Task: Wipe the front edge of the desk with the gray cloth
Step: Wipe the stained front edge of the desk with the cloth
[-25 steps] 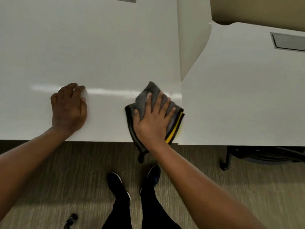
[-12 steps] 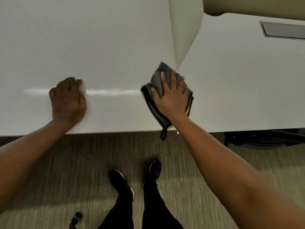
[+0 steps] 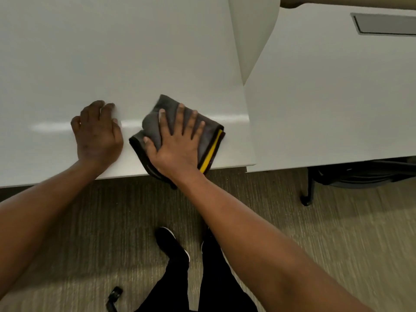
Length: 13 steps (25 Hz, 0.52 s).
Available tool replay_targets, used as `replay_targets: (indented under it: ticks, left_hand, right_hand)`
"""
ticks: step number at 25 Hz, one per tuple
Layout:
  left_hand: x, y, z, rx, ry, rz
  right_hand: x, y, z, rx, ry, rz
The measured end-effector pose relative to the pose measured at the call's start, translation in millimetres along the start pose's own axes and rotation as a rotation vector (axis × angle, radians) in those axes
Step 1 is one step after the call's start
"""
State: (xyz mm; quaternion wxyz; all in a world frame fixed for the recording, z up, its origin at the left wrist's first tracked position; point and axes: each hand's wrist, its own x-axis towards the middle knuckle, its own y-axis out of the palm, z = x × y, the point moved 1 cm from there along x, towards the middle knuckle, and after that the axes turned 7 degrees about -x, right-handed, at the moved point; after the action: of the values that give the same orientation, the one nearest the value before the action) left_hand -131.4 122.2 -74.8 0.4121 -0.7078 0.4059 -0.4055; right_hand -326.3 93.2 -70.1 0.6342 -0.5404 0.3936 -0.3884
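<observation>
The right hand (image 3: 177, 149) presses flat, fingers spread, on the gray cloth (image 3: 211, 140) at the tabletop (image 3: 67, 64) front edge; left hand (image 3: 98, 136) rests empty; wiping seems unfinished

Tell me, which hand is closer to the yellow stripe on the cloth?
Right. The right hand lies on the gray cloth beside its yellow stripe; the left hand rests on bare desk.

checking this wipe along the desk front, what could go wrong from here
1. The gray cloth already overhangs the desk front edge under the right hand; it might slide off onto the floor.
2. The left hand lies flat close beside the cloth, so a leftward stroke may bump it.
</observation>
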Motion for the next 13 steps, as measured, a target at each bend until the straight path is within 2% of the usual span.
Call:
replay_targets:
  ticks: [3, 9, 13]
  left_hand:
    - [0, 1, 2, -0.005, 0.014, -0.004]
    - [-1, -2, -2, -0.009, -0.007, 0.004]
    - [-2, -3, -4, -0.023, -0.035, 0.027]
  right_hand:
    - [18, -8, -32, -0.003, -0.037, 0.005]
    - [11, -31, -134, 0.038, 0.268, 0.053]
    - [-27, -20, -104, 0.017, 0.417, 0.044]
